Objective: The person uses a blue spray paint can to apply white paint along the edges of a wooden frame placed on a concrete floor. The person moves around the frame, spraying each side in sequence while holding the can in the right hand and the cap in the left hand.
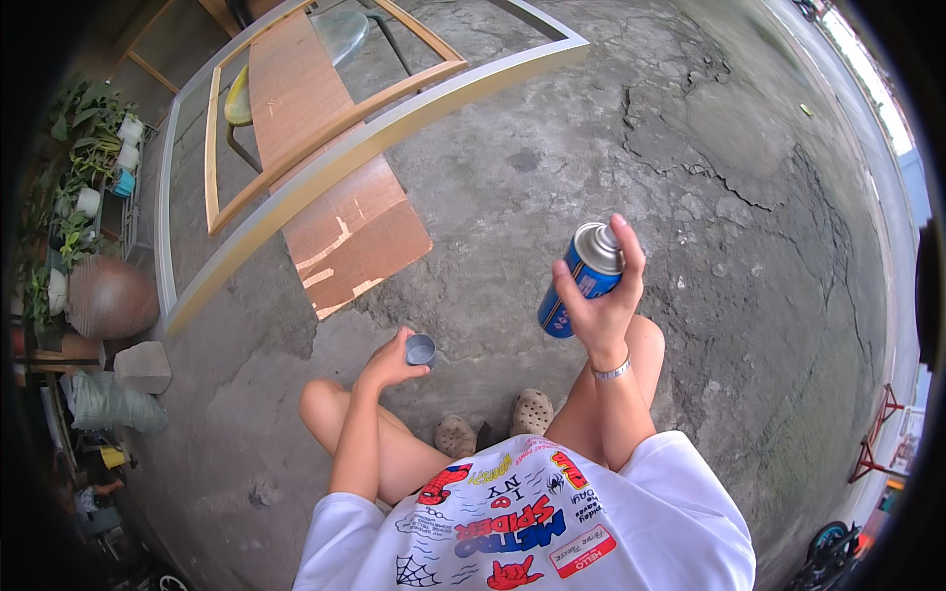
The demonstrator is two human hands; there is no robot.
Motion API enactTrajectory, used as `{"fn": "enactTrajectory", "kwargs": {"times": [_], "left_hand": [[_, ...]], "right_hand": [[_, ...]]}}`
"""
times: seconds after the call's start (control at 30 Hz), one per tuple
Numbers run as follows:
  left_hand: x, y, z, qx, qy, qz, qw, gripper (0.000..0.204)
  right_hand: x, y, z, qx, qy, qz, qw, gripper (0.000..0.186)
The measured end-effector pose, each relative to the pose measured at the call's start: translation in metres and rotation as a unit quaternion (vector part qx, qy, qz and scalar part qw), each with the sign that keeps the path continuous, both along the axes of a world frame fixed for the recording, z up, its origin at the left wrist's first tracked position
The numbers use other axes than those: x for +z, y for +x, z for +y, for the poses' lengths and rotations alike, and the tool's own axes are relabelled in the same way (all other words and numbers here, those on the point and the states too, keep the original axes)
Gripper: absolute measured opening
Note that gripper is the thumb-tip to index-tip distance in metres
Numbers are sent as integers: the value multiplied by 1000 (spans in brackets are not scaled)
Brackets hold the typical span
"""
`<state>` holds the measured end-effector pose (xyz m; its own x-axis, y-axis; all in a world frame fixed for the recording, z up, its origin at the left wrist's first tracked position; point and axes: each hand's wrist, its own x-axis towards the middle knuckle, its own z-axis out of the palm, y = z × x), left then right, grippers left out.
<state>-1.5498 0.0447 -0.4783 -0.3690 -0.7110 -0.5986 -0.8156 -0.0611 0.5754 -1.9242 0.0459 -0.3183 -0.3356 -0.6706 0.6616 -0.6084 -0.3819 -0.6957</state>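
Note:
My right hand (603,307) is wrapped round a blue spray can (572,300) with a silver top, its index finger up at the nozzle. The can leans a little and is held above the concrete. Lower and to the left, my left hand (390,362) grips a small grey cap (421,351) by its side, with the hollow facing up. The cap is apart from the can. Ahead on the left, a silver-gold frame (394,128) and a thinner wooden frame (340,120) rest over a sheet of cardboard (360,231).
Under the frames stand round stools, one with a yellow edge (237,98). Along the left are potted plants (84,148), a large clay pot (113,295), a stone block (143,366) and a pale sack (116,402). Cracked concrete (729,187) spreads to the right; a red metal stand (877,433) is at the far right.

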Motion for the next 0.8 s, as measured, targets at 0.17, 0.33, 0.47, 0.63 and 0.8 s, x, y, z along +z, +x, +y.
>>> {"fn": "enactTrajectory", "kwargs": {"times": [0.17, 0.33, 0.47, 0.63, 0.8], "left_hand": [[-6, 12, 2, 15, 20, 5, 1000, 88], [-6, 18, 6, 24, 8, 3, 1000, 94], [2, 20, 15, 29, -7, -19, 999, 94], [-5, 37, 30, 37, -9, -22, 999, 91], [-5, 52, 43, 57, -2, -9, 998, 87]], "right_hand": [[14, 24, 24, 137, 13, 47, 989, 77], [15, 7, -4, 139, 44, 76, 986, 78], [3, -38, -61, 61, -24, 74, 995, 74], [2, -132, -138, -118, -73, 4, 990, 66], [20, -163, -154, -226, -58, -44, 971, 64]]}}
